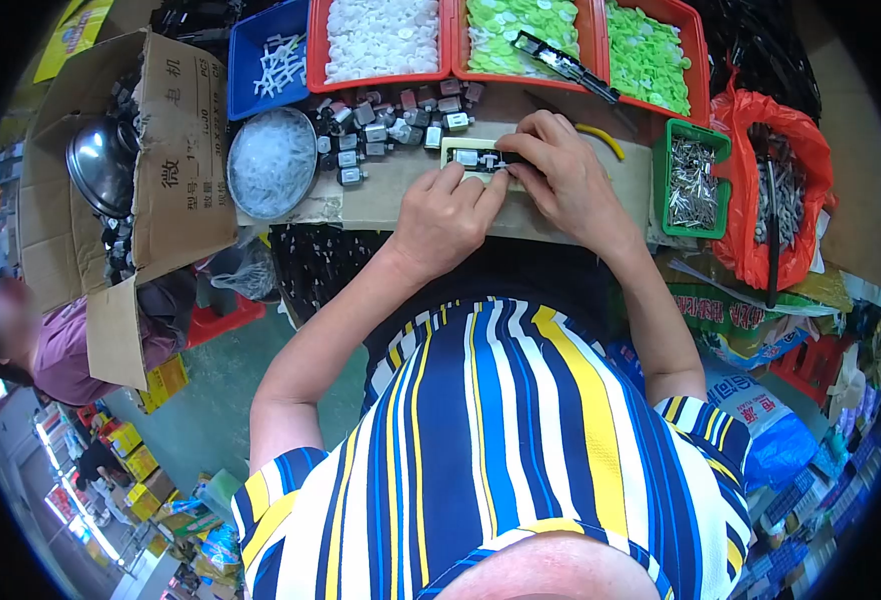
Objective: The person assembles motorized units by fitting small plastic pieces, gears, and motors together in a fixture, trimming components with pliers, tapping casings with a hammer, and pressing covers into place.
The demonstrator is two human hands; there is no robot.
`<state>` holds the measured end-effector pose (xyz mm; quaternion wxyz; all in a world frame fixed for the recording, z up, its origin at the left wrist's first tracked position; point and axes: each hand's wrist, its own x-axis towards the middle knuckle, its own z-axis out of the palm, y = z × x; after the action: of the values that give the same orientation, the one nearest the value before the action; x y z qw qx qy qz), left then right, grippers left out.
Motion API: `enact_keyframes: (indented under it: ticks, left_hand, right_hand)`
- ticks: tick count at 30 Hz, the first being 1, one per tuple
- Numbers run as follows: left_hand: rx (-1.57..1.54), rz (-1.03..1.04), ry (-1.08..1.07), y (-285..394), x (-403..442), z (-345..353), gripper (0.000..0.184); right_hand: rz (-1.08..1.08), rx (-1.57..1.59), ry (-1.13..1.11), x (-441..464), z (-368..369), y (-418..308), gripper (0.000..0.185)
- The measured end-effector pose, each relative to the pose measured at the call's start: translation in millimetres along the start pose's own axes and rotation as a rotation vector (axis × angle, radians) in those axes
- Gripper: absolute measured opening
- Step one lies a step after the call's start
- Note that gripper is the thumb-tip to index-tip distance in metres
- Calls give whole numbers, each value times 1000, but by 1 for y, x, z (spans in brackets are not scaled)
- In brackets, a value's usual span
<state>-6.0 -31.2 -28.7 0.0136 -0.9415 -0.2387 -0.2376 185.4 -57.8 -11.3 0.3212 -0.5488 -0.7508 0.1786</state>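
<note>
A small cream tray-like holder [454,147] lies on the cardboard-covered bench, with a dark part and a small motor [467,158] in it. My left hand [449,215] rests at the holder's near edge, its fingers bent and its index fingertip against the part. From the right, my right hand [564,172] reaches over the holder's right end, thumb and fingers closed on the dark part. Fingers hide some of that part. Several small motors [376,132] lie loose just left of the holder.
Red bins [451,40] of white and green pieces line the back. A blue bin [241,55], a round dish [273,163] and a cardboard box [186,150] stand left. To the right are a green bin [668,150] and a red bag [826,165]. A person [61,340] is far left.
</note>
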Motion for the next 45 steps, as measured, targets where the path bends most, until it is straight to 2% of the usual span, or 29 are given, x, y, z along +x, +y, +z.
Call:
enact_keyframes:
  ticks: [12,21,28,30,34,37,42,45]
  left_hand:
    - [-30,13,57,-5,-6,2,30]
    - [-60,18,41,-8,-8,1,31]
    - [-60,14,28,-6,-5,-1,32]
    - [-44,18,25,-6,-5,-3,32]
    - [-55,15,15,-6,-5,-3,31]
    - [-63,20,16,-6,-6,-2,30]
    - [-83,44,27,-7,-6,-1,31]
    - [-86,17,8,-6,-6,0,36]
  right_hand:
    - [-81,-159,55,0,3,-1,9]
    - [-17,-186,126,-8,11,-13,10]
    - [2,-77,23,2,2,-7,12]
    - [94,88,30,5,1,-6,14]
    - [59,79,13,3,-1,-2,16]
    - [-9,-3,8,0,-1,-3,16]
    - [-158,-347,15,-7,6,-10,14]
    - [-136,-324,-14,-7,2,-11,17]
